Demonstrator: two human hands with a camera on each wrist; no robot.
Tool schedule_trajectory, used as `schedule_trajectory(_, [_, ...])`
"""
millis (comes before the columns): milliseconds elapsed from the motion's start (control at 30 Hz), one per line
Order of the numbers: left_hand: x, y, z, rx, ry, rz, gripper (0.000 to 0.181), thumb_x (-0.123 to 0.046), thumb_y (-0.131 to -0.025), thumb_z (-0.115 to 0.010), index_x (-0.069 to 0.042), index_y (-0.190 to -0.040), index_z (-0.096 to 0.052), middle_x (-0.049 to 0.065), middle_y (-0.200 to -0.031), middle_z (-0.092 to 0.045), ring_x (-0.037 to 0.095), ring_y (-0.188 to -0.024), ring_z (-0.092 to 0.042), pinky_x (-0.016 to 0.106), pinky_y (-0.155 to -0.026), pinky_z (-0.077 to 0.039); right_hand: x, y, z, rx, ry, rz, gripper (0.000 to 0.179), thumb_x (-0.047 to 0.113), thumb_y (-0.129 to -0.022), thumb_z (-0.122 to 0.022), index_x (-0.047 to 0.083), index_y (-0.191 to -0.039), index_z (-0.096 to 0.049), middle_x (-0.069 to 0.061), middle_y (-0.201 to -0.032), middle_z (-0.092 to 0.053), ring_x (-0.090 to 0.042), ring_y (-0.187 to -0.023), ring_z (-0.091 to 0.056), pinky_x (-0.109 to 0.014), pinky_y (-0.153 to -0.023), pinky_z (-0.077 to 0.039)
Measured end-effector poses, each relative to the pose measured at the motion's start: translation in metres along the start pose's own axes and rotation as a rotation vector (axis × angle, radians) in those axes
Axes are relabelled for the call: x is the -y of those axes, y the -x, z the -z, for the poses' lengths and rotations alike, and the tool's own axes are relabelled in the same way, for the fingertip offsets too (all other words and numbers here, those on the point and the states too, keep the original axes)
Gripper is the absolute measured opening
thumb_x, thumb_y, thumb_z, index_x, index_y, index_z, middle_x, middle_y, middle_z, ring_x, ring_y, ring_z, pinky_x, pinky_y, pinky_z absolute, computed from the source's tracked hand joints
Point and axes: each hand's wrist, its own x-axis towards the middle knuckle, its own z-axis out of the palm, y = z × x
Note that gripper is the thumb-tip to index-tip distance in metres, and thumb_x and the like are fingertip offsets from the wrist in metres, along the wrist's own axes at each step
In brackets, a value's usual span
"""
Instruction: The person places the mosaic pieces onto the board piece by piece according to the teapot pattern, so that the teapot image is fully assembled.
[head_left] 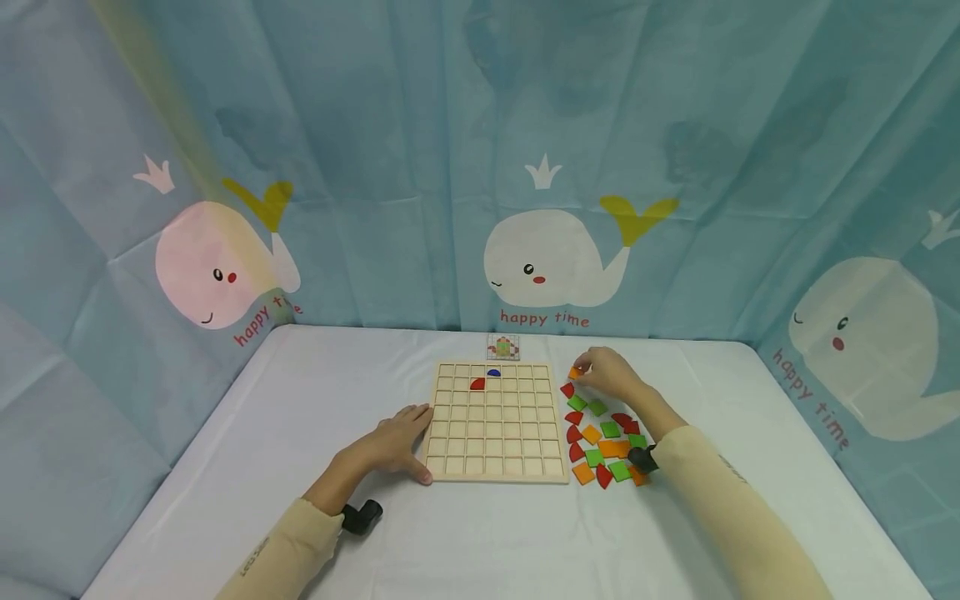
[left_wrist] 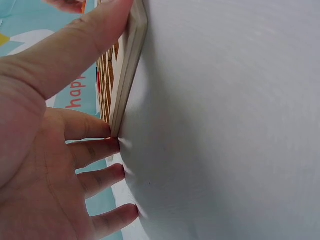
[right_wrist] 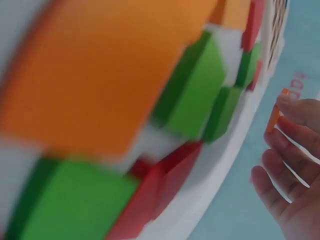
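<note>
My left hand (head_left: 393, 442) rests at the near left corner of a wooden grid board (head_left: 487, 481); in the left wrist view its fingers are straight, the thumb lying on the board's frame. Between thumb and index finger my right hand (head_left: 609, 372) pinches an orange square tile (right_wrist: 274, 115), beyond the board's far right corner area. In the board's upper cells lie a red quarter-circle tile (head_left: 477, 384) and a blue half-round tile (head_left: 493, 373). Loose red, green (head_left: 610, 429) and orange (head_left: 583, 473) tiles spread along the board's right side, below my right hand.
A small pattern card (head_left: 503, 347) lies just behind the board. The white tabletop (head_left: 465, 542) ends at a blue curtain (head_left: 420, 167) printed with whales. My right forearm passes over the right edge of the loose tiles.
</note>
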Motion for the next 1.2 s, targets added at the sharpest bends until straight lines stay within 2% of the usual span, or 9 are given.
schedule_trajectory(100, [0.0,0.0,0.0,-0.001,-0.007,0.0,0.111,-0.039,-0.066,-0.089,0.002,-0.151,-0.03,0.021,-0.159,-0.027,0.041,-0.148,-0.022,0.064,-0.113,-0.027,0.011,-0.006,-0.002,0.001,0.035,0.083,0.026,0.017,-0.085,-0.073,0.0,-0.105,-0.073,-0.01,-0.094,-0.07,-0.024,-0.088,-0.062,-0.043,-0.086,-0.054])
schedule_trajectory(233, [0.0,-0.001,-0.001,-0.001,-0.002,0.005,0.111,-0.038,-0.065,-0.089,0.002,-0.151,-0.029,0.021,-0.159,-0.026,0.041,-0.148,-0.021,0.065,-0.113,-0.026,0.025,-0.013,-0.003,0.002,0.045,0.144,0.026,0.017,-0.085,-0.074,0.0,-0.104,-0.073,-0.009,-0.093,-0.07,-0.023,-0.087,-0.062,-0.041,-0.083,-0.055])
schedule_trajectory(533, [0.001,0.001,-0.002,-0.007,0.006,0.005,0.112,-0.039,-0.065,-0.089,0.002,-0.151,-0.03,0.021,-0.159,-0.026,0.041,-0.148,-0.021,0.064,-0.113,-0.026,0.054,-0.026,-0.012,0.006,-0.009,0.181,0.024,0.015,-0.086,-0.073,0.002,-0.106,-0.074,-0.008,-0.097,-0.07,-0.024,-0.091,-0.064,-0.039,-0.083,-0.055])
schedule_trajectory(767, [0.001,0.001,-0.001,-0.01,0.011,-0.006,0.112,-0.038,-0.064,-0.089,0.002,-0.151,-0.03,0.021,-0.159,-0.026,0.042,-0.148,-0.021,0.064,-0.113,-0.026,0.076,-0.032,-0.025,0.037,-0.008,0.205,0.024,0.014,-0.085,-0.074,0.003,-0.107,-0.074,-0.007,-0.095,-0.068,-0.022,-0.087,-0.061,-0.037,-0.08,-0.054])
schedule_trajectory(933, [0.001,0.001,-0.001,-0.01,0.01,-0.008,0.112,-0.039,-0.064,-0.089,0.002,-0.151,-0.03,0.021,-0.159,-0.027,0.042,-0.148,-0.021,0.065,-0.113,-0.026,0.09,-0.037,-0.034,0.069,-0.009,0.213,0.024,0.014,-0.086,-0.074,0.004,-0.107,-0.074,-0.009,-0.103,-0.07,-0.026,-0.1,-0.063,-0.041,-0.091,-0.053])
schedule_trajectory(1033, [0.001,0.001,-0.001,-0.006,0.012,-0.002,0.112,-0.039,-0.064,-0.089,0.001,-0.151,-0.03,0.02,-0.159,-0.027,0.041,-0.148,-0.021,0.064,-0.113,-0.026,0.097,-0.04,-0.04,0.074,0.02,0.243,0.021,0.015,-0.086,-0.073,0.005,-0.105,-0.075,-0.008,-0.104,-0.071,-0.025,-0.101,-0.063,-0.04,-0.092,-0.053])
schedule_trajectory(1200, [0.0,0.001,0.0,-0.003,0.022,-0.001,0.112,-0.038,-0.064,-0.089,0.002,-0.151,-0.03,0.02,-0.159,-0.026,0.041,-0.148,-0.021,0.064,-0.113,-0.026,0.105,-0.045,-0.048,0.076,0.087,0.292,0.017,0.016,-0.087,-0.073,0.006,-0.1,-0.076,-0.006,-0.099,-0.07,-0.021,-0.093,-0.062,-0.037,-0.087,-0.054])
